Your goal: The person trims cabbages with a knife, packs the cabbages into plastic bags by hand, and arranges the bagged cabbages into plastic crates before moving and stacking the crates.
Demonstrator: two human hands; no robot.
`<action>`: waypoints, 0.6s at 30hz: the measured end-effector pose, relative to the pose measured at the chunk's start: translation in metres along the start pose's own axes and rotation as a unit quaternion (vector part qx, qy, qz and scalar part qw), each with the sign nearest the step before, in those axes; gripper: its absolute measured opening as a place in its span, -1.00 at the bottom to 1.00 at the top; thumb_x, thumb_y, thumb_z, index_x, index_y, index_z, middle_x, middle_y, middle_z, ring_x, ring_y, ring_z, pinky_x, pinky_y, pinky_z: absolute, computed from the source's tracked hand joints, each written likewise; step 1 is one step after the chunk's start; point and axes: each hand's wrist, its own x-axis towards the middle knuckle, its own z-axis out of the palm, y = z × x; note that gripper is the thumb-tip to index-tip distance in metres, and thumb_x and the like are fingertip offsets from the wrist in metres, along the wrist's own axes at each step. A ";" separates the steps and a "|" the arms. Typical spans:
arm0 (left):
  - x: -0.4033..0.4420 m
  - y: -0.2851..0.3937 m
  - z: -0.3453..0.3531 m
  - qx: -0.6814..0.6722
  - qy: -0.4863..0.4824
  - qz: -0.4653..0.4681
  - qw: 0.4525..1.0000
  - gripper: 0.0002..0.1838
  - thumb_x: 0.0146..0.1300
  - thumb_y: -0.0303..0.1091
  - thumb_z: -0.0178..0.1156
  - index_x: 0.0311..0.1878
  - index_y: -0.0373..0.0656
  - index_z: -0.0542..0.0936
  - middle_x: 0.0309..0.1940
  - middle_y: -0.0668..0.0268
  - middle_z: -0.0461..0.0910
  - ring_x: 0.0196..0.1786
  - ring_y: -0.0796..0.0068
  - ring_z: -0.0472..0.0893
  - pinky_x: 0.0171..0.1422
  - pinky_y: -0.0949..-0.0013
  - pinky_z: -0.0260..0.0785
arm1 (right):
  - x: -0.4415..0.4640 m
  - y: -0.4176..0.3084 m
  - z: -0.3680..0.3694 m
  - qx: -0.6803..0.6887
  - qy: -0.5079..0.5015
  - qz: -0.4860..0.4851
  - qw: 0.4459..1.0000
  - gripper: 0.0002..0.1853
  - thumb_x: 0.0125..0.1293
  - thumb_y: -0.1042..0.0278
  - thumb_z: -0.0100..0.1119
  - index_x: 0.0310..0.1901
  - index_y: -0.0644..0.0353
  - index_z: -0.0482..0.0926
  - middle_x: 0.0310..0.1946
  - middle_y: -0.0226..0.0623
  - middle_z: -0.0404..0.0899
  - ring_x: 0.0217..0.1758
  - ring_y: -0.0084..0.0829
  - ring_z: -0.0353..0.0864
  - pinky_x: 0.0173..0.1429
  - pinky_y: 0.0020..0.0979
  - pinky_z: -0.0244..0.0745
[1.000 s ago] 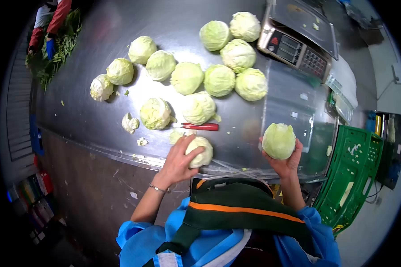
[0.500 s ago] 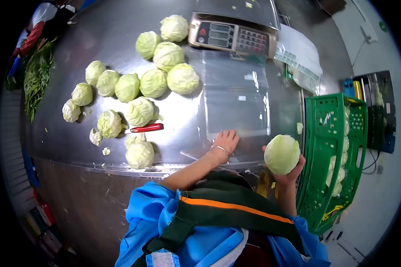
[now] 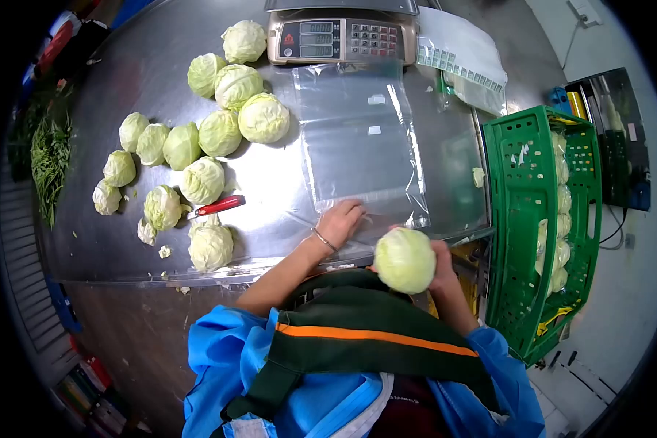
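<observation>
In my right hand (image 3: pixel 442 267) is a round, pale green cabbage (image 3: pixel 405 260), held just past the table's front edge with the fingers wrapped round its far side. My left hand (image 3: pixel 341 225), a bangle on its wrist, is at the near end of a clear plastic bag (image 3: pixel 358 157) lying flat on the metal table. Its fingers are curled together on the bag's near edge, the fingertips partly hidden. The held cabbage is close to my left hand but apart from it.
Several cabbages (image 3: pixel 263 118) and a red-handled knife (image 3: pixel 220 206) lie on the table (image 3: pixel 270 190) to the left. Behind the bag stands a weighing scale (image 3: pixel 341 38), with a stack of plastic bags (image 3: pixel 463 51) beside it. A green crate (image 3: pixel 520 219) holding wrapped cabbages stands at the right.
My right hand has brought the cabbage leftward, closer to my left hand. The left hand's fingers have gone from spread to curled at the bag's edge. The whole view has shifted slightly.
</observation>
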 end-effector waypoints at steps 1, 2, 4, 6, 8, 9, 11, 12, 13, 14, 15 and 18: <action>0.005 0.000 -0.004 0.012 0.019 0.034 0.999 -0.76 0.04 -0.48 0.18 -0.16 -0.12 0.58 -0.28 0.15 0.48 -0.20 0.16 0.49 -0.13 0.23 0.38 | 0.007 0.009 0.003 0.037 -0.003 0.010 0.999 -0.32 0.22 -0.10 -0.09 0.27 0.20 0.23 0.17 -0.04 0.37 0.23 0.05 0.36 0.33 0.17 0.16; 0.013 0.022 -0.024 0.087 0.038 0.021 0.995 -0.77 0.03 -0.48 0.19 -0.18 -0.10 0.61 -0.39 0.19 0.48 -0.31 0.24 0.51 -0.23 0.26 0.40 | 0.011 0.015 0.012 0.073 0.042 0.021 0.996 -0.36 0.26 -0.09 -0.11 0.25 0.20 0.25 0.17 -0.09 0.38 0.22 -0.04 0.39 0.30 0.09 0.23; 0.011 0.047 -0.042 0.069 0.028 -0.024 0.997 -0.72 0.01 -0.47 0.21 -0.14 -0.08 0.60 -0.47 0.23 0.46 -0.39 0.28 0.52 -0.31 0.27 0.40 | 0.011 0.017 0.026 0.148 0.044 0.060 0.986 -0.40 0.34 -0.11 -0.17 0.24 0.20 0.27 0.18 -0.13 0.38 0.21 -0.12 0.41 0.29 0.02 0.27; 0.005 0.068 -0.053 0.027 0.040 -0.047 0.998 -0.67 0.02 -0.47 0.21 -0.08 -0.07 0.58 -0.56 0.27 0.46 -0.51 0.32 0.51 -0.44 0.30 0.38 | 0.011 0.020 0.054 0.222 0.086 0.041 0.970 -0.36 0.37 -0.17 -0.21 0.25 0.21 0.23 0.19 -0.13 0.34 0.24 -0.08 0.34 0.36 -0.03 0.21; 0.003 0.074 -0.051 0.005 0.068 -0.037 0.997 -0.66 0.08 -0.49 0.17 -0.02 -0.09 0.56 -0.55 0.24 0.49 -0.54 0.32 0.52 -0.49 0.32 0.38 | 0.016 0.019 0.073 0.232 0.128 0.075 0.961 -0.36 0.38 -0.18 -0.23 0.25 0.23 0.23 0.19 -0.11 0.31 0.27 -0.10 0.30 0.36 -0.08 0.20; 0.006 0.075 -0.054 -0.015 0.084 -0.037 0.996 -0.67 0.11 -0.50 0.16 -0.01 -0.10 0.56 -0.55 0.24 0.50 -0.54 0.33 0.52 -0.48 0.33 0.39 | 0.021 0.019 0.079 0.236 0.148 0.090 0.956 -0.35 0.38 -0.18 -0.25 0.24 0.24 0.24 0.19 -0.11 0.29 0.28 -0.11 0.28 0.37 -0.10 0.20; 0.014 0.071 -0.067 -0.017 0.092 -0.044 0.995 -0.68 0.13 -0.50 0.16 0.00 -0.12 0.55 -0.55 0.22 0.50 -0.53 0.32 0.53 -0.47 0.33 0.38 | 0.035 0.022 0.081 -0.083 0.179 -0.049 0.979 -0.43 0.35 0.03 -0.09 0.24 0.26 0.23 0.21 -0.09 0.23 0.27 -0.13 0.27 0.33 -0.14 0.21; 0.018 0.071 -0.073 -0.021 0.097 -0.051 0.994 -0.68 0.14 -0.49 0.16 0.01 -0.12 0.55 -0.54 0.21 0.50 -0.53 0.31 0.53 -0.47 0.33 0.38 | 0.040 0.025 0.079 -0.242 0.185 -0.116 0.945 -0.45 0.33 0.13 -0.02 0.25 0.27 0.22 0.22 -0.08 0.20 0.26 -0.15 0.27 0.31 -0.16 0.21; 0.024 0.069 -0.078 -0.043 0.119 -0.050 0.991 -0.68 0.16 -0.49 0.15 0.02 -0.12 0.54 -0.54 0.21 0.50 -0.53 0.31 0.53 -0.47 0.34 0.37 | 0.044 0.026 0.080 -0.393 0.183 -0.181 0.883 -0.46 0.31 0.23 0.06 0.25 0.28 0.22 0.24 -0.07 0.17 0.26 -0.16 0.27 0.29 -0.19 0.21; 0.030 0.067 -0.083 -0.063 0.141 -0.049 0.987 -0.69 0.18 -0.48 0.14 0.03 -0.13 0.54 -0.54 0.20 0.50 -0.53 0.31 0.53 -0.47 0.34 0.37 | 0.055 0.017 0.088 -0.616 0.250 -0.281 0.692 -0.43 0.19 0.45 0.15 0.24 0.29 0.22 0.26 -0.03 0.12 0.19 -0.14 0.32 0.19 -0.25 0.27; 0.034 0.064 -0.088 -0.083 0.164 -0.047 0.982 -0.70 0.20 -0.47 0.13 0.03 -0.13 0.54 -0.54 0.20 0.50 -0.53 0.30 0.53 -0.47 0.35 0.36 | 0.071 0.009 0.096 -0.678 0.290 -0.335 0.586 -0.47 0.17 0.45 0.15 0.20 0.28 0.28 0.21 -0.04 0.18 0.16 -0.16 0.34 0.16 -0.26 0.28; 0.031 0.064 -0.111 -0.089 0.153 -0.077 0.981 -0.71 0.24 -0.46 0.11 0.04 -0.13 0.53 -0.48 0.16 0.53 -0.49 0.23 0.54 -0.43 0.31 0.37 | 0.108 -0.008 0.099 -0.740 0.323 -0.419 0.417 -0.61 0.15 0.45 0.15 0.05 0.24 0.45 0.03 -0.09 0.38 0.04 -0.20 0.42 0.07 -0.28 0.32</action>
